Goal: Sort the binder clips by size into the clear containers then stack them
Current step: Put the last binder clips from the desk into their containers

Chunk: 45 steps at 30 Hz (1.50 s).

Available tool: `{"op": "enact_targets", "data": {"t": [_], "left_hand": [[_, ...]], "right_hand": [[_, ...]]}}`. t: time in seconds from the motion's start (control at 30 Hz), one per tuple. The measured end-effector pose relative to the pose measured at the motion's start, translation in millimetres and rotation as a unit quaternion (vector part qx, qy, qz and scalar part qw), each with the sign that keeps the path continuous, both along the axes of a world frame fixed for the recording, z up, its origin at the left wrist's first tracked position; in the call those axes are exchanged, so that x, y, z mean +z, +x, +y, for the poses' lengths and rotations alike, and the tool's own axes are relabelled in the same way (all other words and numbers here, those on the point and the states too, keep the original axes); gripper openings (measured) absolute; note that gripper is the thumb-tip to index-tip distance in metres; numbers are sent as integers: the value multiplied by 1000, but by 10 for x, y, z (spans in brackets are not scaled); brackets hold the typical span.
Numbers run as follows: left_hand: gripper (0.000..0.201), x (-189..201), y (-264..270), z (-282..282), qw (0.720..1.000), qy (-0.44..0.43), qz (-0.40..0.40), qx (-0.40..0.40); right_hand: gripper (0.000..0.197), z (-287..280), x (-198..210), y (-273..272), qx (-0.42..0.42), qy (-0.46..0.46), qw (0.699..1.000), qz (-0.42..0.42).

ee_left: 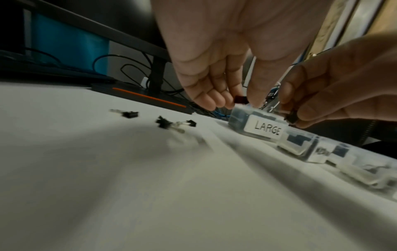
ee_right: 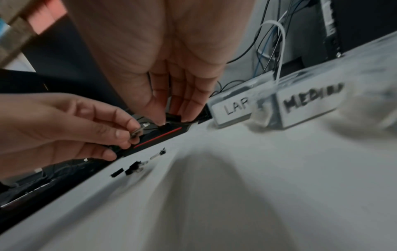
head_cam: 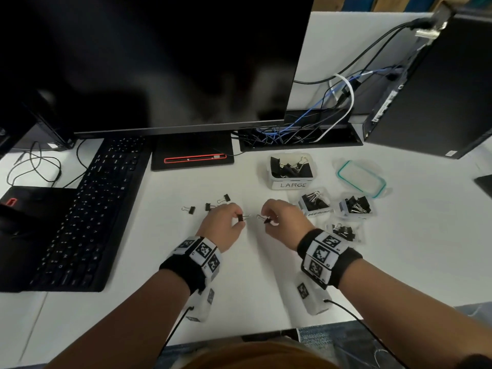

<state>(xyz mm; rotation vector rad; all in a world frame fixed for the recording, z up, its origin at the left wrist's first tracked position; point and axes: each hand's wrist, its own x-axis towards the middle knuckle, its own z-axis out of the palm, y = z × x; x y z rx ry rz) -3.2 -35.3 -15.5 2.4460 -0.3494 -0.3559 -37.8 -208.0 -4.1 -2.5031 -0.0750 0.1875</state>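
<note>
My left hand (head_cam: pixel 234 219) pinches a small black binder clip (head_cam: pixel 240 217) above the white desk (head_cam: pixel 239 283), wire handles pointing right. My right hand (head_cam: pixel 269 218) pinches another small clip (head_cam: pixel 267 221), handles pointing left; the two clips almost meet. Three small clips (head_cam: pixel 207 205) lie loose on the desk just left of my left hand. A clear container labelled LARGE (head_cam: pixel 292 170) holds big clips. Three smaller clear containers (head_cam: pixel 315 205) (head_cam: pixel 356 206) (head_cam: pixel 343 231) with clips sit to the right; one reads MEDIUM (ee_right: pixel 309 101).
A clear lid with a teal seal (head_cam: pixel 360 178) lies right of the LARGE container. A black keyboard (head_cam: pixel 87 211) is at the left, a monitor (head_cam: pixel 149 59) and its base (head_cam: pixel 193 155) behind, a cable tray (head_cam: pixel 298 134) and a computer tower (head_cam: pixel 436 83) at the back right.
</note>
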Motion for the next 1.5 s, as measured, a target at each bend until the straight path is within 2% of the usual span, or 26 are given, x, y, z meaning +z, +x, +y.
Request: {"op": "enact_targets", "data": {"t": [0.1,0.4,0.63,0.73,0.9,1.07,1.3,1.4,1.5], "left_hand": [[29,69,-57,-276,999,-33,4,-5],[23,177,-165,-991,998,-43,1,-37],[24,189,-231,-1333,998,-51,3,-34],[24,165,-249,-1425,998,-58,2,-34],[25,122,-262,-1512,998,-54,-1,-45],[24,99,-249,-1553,998,-48,-2,-42],[23,81,-253,-1589,997,-60,-19,-49],[25,51,-268,-1596,997,-48,-29,-55],[25,31,-308,-1664,995,-45,-20,-81]], "right_hand": [[21,-311,90,-126,-4,-1,1000,-9],[17,-1115,198,-306,-39,29,999,-1],[21,-1659,191,-405,-19,14,999,35],[16,-1759,152,-431,13,-17,999,38],[19,-1832,100,-420,105,-114,987,46],[22,-1843,68,-351,150,-147,976,61],[22,-1833,7,-321,166,-165,970,62],[18,-1886,27,-338,127,-118,984,25],[29,-1941,51,-340,93,-103,990,26]]}}
